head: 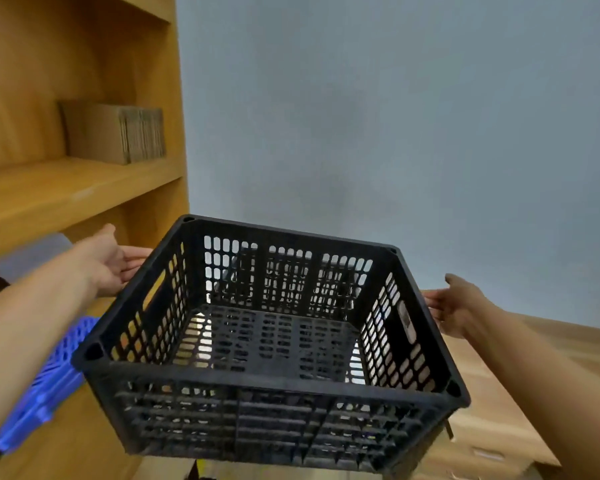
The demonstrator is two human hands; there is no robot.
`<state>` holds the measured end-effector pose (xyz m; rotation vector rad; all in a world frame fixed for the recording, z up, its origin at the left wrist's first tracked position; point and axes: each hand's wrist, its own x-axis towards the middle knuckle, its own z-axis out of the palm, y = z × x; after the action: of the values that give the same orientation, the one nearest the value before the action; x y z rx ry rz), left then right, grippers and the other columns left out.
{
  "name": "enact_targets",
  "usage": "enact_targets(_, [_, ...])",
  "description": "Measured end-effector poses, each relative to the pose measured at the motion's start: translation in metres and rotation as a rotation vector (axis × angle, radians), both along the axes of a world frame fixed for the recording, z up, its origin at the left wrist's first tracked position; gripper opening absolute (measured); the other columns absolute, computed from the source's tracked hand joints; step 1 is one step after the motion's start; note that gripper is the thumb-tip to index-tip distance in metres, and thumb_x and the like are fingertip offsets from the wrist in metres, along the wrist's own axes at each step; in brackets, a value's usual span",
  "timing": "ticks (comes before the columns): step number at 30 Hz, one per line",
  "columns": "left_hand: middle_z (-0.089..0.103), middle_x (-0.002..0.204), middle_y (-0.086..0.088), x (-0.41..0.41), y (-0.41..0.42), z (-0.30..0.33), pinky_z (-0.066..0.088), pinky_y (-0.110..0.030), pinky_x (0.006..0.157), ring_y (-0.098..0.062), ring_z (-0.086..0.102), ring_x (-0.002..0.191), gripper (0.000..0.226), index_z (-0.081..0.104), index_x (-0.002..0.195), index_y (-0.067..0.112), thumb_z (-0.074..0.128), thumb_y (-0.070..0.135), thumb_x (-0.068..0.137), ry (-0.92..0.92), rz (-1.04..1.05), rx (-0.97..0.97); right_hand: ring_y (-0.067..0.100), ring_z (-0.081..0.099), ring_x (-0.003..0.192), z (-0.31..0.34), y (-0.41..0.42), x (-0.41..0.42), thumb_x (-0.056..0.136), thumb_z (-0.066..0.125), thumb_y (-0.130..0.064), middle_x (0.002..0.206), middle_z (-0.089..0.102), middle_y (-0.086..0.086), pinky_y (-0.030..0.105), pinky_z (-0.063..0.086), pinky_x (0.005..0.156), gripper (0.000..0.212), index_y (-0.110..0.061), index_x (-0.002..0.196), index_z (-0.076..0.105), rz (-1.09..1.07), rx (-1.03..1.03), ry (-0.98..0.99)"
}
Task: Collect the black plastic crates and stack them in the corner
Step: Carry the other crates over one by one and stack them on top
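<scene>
Crate [271, 341]: black, perforated plastic, empty, upright with a slight tilt, centre of view in front of the person, at about the height of the lower shelf. Whether anything supports it from below cannot be told; its underside is out of sight. Through the far wall's holes some dark lattice shows, possibly another crate, too unclear to say.

Left hand [110, 263]: open wide, palm toward the crate's left wall, fingers spread and straight, fingertips at or just beside the top rim near the far-left corner. Contact uncertain; it grips nothing. Forearm bare, coming in from lower left.

Right hand [456, 308]: also open wide, palm toward the crate's right wall, fingers extended, tips just beside the rim near the handle slot. A thin gap seems to show, so likely not touching. Motion blur on the forearm.

Shelf unit [84, 188]: wooden, on the left, against a grey-blue wall [395, 116]. A bundle of flat cardboard [118, 133] stands on the middle shelf. Blue crate [49, 386]: perforated plastic, low left, partly behind the left forearm and the black crate. Floor [534, 393]: wood-look, lower right, with brown cardboard pieces lying on it.
</scene>
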<state>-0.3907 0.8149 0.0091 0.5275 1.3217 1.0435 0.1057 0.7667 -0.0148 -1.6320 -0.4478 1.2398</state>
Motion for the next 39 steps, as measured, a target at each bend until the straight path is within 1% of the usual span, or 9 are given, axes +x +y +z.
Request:
enact_targets(3, [0.063, 0.095, -0.018, 0.002, 0.030, 0.018, 0.045, -0.035, 0.090, -0.024, 0.059, 0.085, 0.083, 0.058, 0.099, -0.003, 0.008, 0.063, 0.094, -0.033, 0.002, 0.046, 0.017, 0.036, 0.051, 0.024, 0.036, 0.004, 0.095, 0.015, -0.056, 0.065, 0.048, 0.007, 0.022, 0.031, 0.050, 0.072, -0.001, 0.084, 0.061, 0.030, 0.038, -0.010])
enact_targets(10, [0.063, 0.112, -0.018, -0.002, 0.119, 0.036, 0.041, -0.038, 0.102, -0.027, 0.058, 0.107, 0.080, 0.057, 0.119, -0.002, 0.012, 0.060, 0.095, -0.042, -0.037, 0.095, 0.022, 0.043, 0.062, 0.057, 0.125, 0.008, 0.093, 0.018, -0.056, 0.078, 0.054, 0.011, 0.030, 0.036, 0.062, 0.074, 0.004, 0.095, 0.061, -0.034, 0.086, -0.053])
enact_targets(14, [0.063, 0.105, -0.017, -0.009, 0.177, 0.038, 0.041, -0.040, 0.097, -0.027, 0.058, 0.099, 0.083, 0.055, 0.125, 0.000, 0.011, 0.064, 0.094, -0.030, -0.092, 0.100, 0.023, 0.045, 0.063, 0.066, 0.167, 0.000, 0.096, 0.017, -0.051, 0.080, 0.055, 0.014, 0.031, 0.039, 0.063, 0.067, 0.001, 0.093, 0.059, -0.094, 0.106, -0.059])
enact_targets(18, [0.060, 0.114, -0.015, -0.013, 0.232, 0.045, 0.042, -0.041, 0.090, -0.025, 0.054, 0.116, 0.083, 0.050, 0.133, 0.002, 0.010, 0.063, 0.094, -0.012, -0.148, 0.091, 0.023, 0.046, 0.062, 0.071, 0.200, -0.009, 0.097, 0.018, -0.048, 0.082, 0.054, 0.016, 0.032, 0.041, 0.060, 0.059, -0.002, 0.094, 0.055, -0.182, 0.133, -0.062])
enact_targets(22, [0.061, 0.096, -0.016, -0.015, 0.282, 0.045, 0.046, -0.043, 0.080, -0.026, 0.059, 0.089, 0.080, 0.053, 0.123, 0.001, 0.008, 0.061, 0.095, -0.016, -0.193, 0.085, 0.028, 0.054, 0.072, 0.070, 0.228, -0.019, 0.098, 0.020, -0.046, 0.089, 0.056, 0.020, 0.038, 0.046, 0.063, 0.055, -0.003, 0.105, 0.053, -0.243, 0.140, -0.065])
enact_targets(25, [0.062, 0.097, -0.016, -0.011, 0.309, 0.043, 0.047, -0.045, 0.076, -0.026, 0.059, 0.086, 0.078, 0.055, 0.116, 0.001, 0.008, 0.060, 0.096, -0.014, -0.217, 0.077, 0.032, 0.057, 0.078, 0.069, 0.244, -0.025, 0.096, 0.022, -0.048, 0.094, 0.057, 0.022, 0.041, 0.047, 0.064, 0.055, -0.004, 0.113, 0.051, -0.284, 0.147, -0.070])
enact_targets(30, [0.061, 0.098, -0.015, 0.003, 0.348, 0.037, 0.045, -0.044, 0.087, -0.025, 0.058, 0.088, 0.081, 0.057, 0.099, -0.002, 0.009, 0.063, 0.094, -0.015, -0.234, 0.062, 0.035, 0.058, 0.084, 0.068, 0.266, -0.024, 0.094, 0.026, -0.052, 0.109, 0.055, 0.025, 0.044, 0.049, 0.068, 0.056, -0.006, 0.115, 0.050, -0.353, 0.190, -0.050])
enact_targets(35, [0.061, 0.102, -0.013, 0.018, 0.378, 0.029, 0.046, -0.042, 0.084, -0.023, 0.058, 0.091, 0.081, 0.059, 0.100, -0.001, 0.010, 0.064, 0.094, -0.006, -0.216, 0.010, 0.038, 0.056, 0.100, 0.062, 0.288, -0.014, 0.093, 0.028, -0.054, 0.120, 0.053, 0.027, 0.047, 0.048, 0.083, 0.057, -0.007, 0.117, 0.048, -0.359, 0.218, -0.020])
enact_targets(39, [0.063, 0.109, -0.013, 0.029, 0.394, 0.020, 0.046, -0.042, 0.094, -0.023, 0.060, 0.105, 0.082, 0.059, 0.100, -0.001, 0.012, 0.065, 0.093, -0.053, -0.187, -0.012, 0.041, 0.053, 0.102, 0.054, 0.301, -0.009, 0.092, 0.029, -0.057, 0.130, 0.048, 0.030, 0.050, 0.046, 0.090, 0.064, -0.007, 0.129, 0.046, -0.320, 0.234, -0.002])
